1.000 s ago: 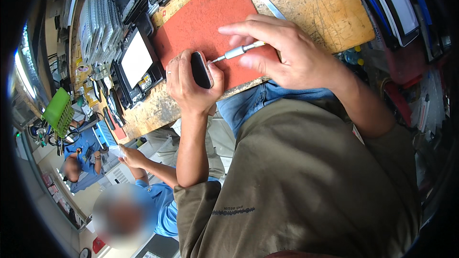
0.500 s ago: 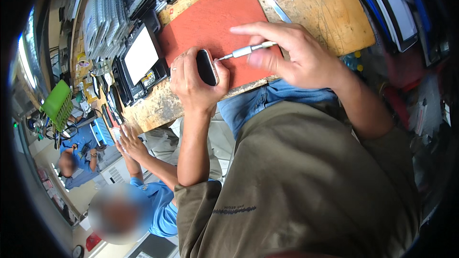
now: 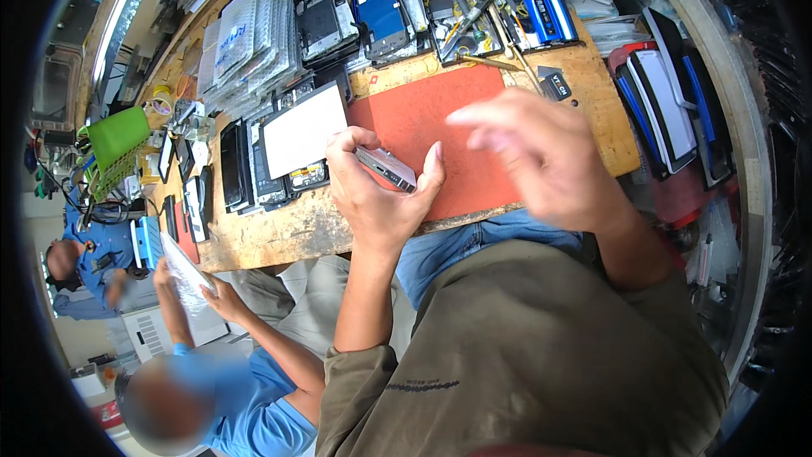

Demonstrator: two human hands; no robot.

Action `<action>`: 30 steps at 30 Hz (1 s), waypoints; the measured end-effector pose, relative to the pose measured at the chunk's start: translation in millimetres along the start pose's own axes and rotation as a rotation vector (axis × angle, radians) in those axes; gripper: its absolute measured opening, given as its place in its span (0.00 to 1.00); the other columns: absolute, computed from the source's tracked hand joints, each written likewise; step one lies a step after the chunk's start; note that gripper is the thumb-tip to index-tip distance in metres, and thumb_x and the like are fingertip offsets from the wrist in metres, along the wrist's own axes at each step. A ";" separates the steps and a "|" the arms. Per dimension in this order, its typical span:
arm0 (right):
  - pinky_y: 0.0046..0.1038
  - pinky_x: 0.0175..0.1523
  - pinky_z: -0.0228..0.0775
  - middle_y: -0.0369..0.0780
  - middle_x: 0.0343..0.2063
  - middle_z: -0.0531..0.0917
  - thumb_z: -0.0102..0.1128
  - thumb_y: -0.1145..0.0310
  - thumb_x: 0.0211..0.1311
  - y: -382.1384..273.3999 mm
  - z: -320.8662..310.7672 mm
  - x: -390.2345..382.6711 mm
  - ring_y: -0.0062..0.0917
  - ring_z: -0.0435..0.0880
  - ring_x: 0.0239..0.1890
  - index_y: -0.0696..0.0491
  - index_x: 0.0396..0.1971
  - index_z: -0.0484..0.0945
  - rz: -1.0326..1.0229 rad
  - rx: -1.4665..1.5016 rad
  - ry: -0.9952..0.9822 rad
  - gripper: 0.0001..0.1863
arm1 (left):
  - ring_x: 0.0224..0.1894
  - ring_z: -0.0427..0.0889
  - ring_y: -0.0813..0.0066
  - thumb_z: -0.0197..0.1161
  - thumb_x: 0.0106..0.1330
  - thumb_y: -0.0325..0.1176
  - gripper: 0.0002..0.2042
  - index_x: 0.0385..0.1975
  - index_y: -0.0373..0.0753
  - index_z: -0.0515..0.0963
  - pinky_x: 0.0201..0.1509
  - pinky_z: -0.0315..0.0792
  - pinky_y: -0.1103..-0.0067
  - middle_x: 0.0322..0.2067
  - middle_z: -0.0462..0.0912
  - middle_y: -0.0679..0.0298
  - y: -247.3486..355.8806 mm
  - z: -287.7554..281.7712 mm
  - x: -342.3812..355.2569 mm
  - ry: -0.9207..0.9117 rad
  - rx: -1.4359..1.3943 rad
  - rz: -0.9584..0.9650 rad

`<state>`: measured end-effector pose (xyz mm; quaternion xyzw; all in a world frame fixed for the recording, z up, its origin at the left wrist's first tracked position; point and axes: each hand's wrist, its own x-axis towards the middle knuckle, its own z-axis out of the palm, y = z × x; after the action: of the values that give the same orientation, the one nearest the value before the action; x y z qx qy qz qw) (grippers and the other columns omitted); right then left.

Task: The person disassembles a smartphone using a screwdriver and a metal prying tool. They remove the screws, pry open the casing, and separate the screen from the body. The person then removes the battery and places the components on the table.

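My left hand (image 3: 372, 195) holds a phone (image 3: 386, 168) tilted up, with its edge and port facing me, above the front of the red mat (image 3: 406, 106). To its right, my right hand (image 3: 541, 165) hovers over the mat, blurred, with the index finger reaching left and the others curled; I cannot see whether anything is in it. A white panel (image 3: 300, 131) lies on stacked device parts just behind and left of my left hand.
The wooden bench (image 3: 613, 135) carries stacks of bubble-wrapped packs (image 3: 245, 42), opened devices (image 3: 385, 17) and a tool tray (image 3: 461, 25). A co-worker (image 3: 271, 398) at lower left holds a white bag (image 3: 190, 283); another person (image 3: 85, 254) sits farther back.
The view has tilted, showing more of the bench's back. My left hand has turned the phone from screen-up to edge-on. The screwdriver my right hand held no longer shows.
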<state>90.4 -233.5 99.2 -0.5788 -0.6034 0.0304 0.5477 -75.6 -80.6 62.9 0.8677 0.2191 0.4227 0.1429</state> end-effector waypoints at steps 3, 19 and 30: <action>0.31 0.37 0.78 0.43 0.37 0.82 0.65 0.82 0.54 -9.1 23.0 14.4 0.31 0.86 0.34 0.56 0.51 0.85 -0.096 -0.095 -0.074 0.22 | 0.37 0.77 0.55 0.85 0.45 0.35 0.33 0.47 0.34 0.68 0.41 0.73 0.65 0.38 0.74 0.55 -5.4 -0.1 -2.7 0.028 -0.036 0.032; 0.27 0.34 0.76 0.36 0.37 0.81 0.74 0.64 0.48 -33.8 40.4 26.7 0.26 0.81 0.34 0.52 0.49 0.86 -0.222 -0.467 -0.218 0.24 | 0.37 0.77 0.52 0.79 0.51 0.34 0.26 0.45 0.33 0.71 0.40 0.71 0.62 0.37 0.75 0.54 -8.5 -2.0 -10.6 0.075 -0.149 -0.045; 0.30 0.33 0.77 0.38 0.38 0.81 0.73 0.69 0.48 -38.2 39.5 18.5 0.30 0.83 0.34 0.53 0.48 0.86 -0.305 -0.474 -0.178 0.23 | 0.38 0.77 0.52 0.80 0.46 0.33 0.29 0.45 0.34 0.71 0.43 0.72 0.63 0.37 0.75 0.54 -8.6 -0.6 -13.4 0.060 -0.122 0.001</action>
<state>42.6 -208.9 120.8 -0.5883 -0.7194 -0.1431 0.3405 -85.7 -79.9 50.5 0.8443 0.1967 0.4614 0.1886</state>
